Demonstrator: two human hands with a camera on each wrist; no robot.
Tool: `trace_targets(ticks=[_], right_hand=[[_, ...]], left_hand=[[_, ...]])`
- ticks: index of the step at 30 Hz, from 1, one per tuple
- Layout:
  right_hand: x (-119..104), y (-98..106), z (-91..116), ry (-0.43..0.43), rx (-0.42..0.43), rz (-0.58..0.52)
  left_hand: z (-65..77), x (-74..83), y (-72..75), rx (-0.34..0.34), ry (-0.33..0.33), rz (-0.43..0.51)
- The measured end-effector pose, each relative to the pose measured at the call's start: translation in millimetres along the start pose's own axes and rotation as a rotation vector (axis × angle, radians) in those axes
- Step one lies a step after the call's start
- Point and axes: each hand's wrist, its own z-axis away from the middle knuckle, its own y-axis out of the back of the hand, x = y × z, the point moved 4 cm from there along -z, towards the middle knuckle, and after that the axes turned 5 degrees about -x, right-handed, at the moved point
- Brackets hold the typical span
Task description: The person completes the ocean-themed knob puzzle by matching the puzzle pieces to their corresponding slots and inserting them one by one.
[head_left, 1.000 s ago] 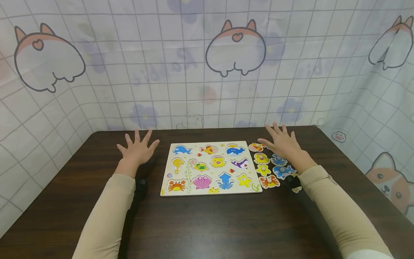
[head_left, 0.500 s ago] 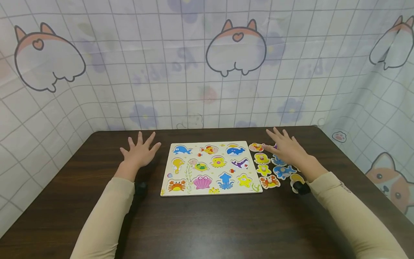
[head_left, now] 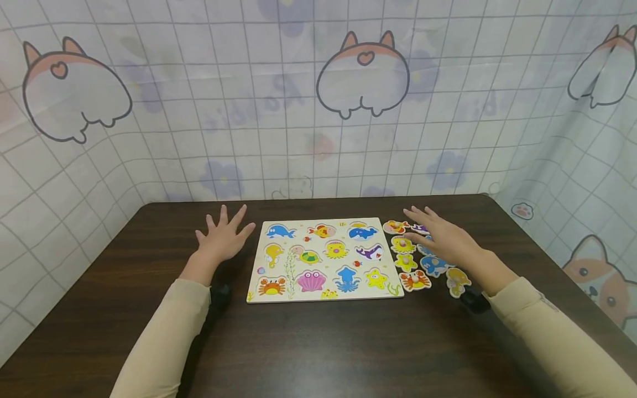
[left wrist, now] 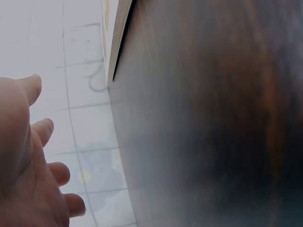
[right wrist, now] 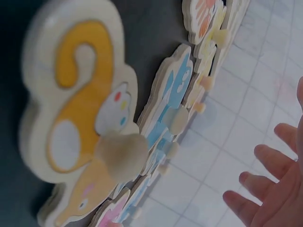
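My left hand [head_left: 225, 237] is held with spread fingers just left of a cream puzzle board [head_left: 325, 267] printed with sea animals. Nothing shows between its fingers in the left wrist view, where the hand [left wrist: 28, 161] appears beside the board's edge [left wrist: 116, 42]. Right of the board lie knobbed wooden puzzle pieces, among them an octopus [head_left: 402, 244], a starfish [head_left: 405, 262], a crab [head_left: 414, 280] and a seahorse [right wrist: 85, 99]. Over the farther pieces hovers my right hand [head_left: 445, 239], fingers extended and holding nothing; it partly hides a blue squid and other pieces.
A dark wooden table [head_left: 318, 348] carries everything. Behind and at both sides hangs a white gridded curtain [head_left: 278, 138] with cartoon dog prints. Dark wrist devices, such as the one at the right wrist [head_left: 475, 302], sit beneath the beige sleeves [head_left: 557, 326].
My left hand has shifted a little right, toward the board. My right hand has drawn back toward me and lowered over the pieces, uncovering the seahorse. The board has stayed put.
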Motion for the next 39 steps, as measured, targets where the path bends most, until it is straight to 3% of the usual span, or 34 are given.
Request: trace_targets(ticks=[7, 24, 33, 39], right_hand=[[-10.6, 2.3, 11.6, 0.063, 0.031, -0.020], [-19.1, 2.3, 31.3, 0.199, 0.064, -0.125], [-19.6, -0.3, 35.7, 0.255, 0.064, -0.197], [-18.4, -5.0, 38.0, 0.312, 0.065, -0.247]], left_hand=[[5.4, 7.4, -8.1, -0.023, -0.020, 0.010], [7.1, 6.9, -23.0, -0.101, -0.078, -0.042], [11.9, 4.3, -33.6, -0.183, -0.131, 0.045], [13.3, 6.2, -35.7, -0.209, -0.149, 0.043]])
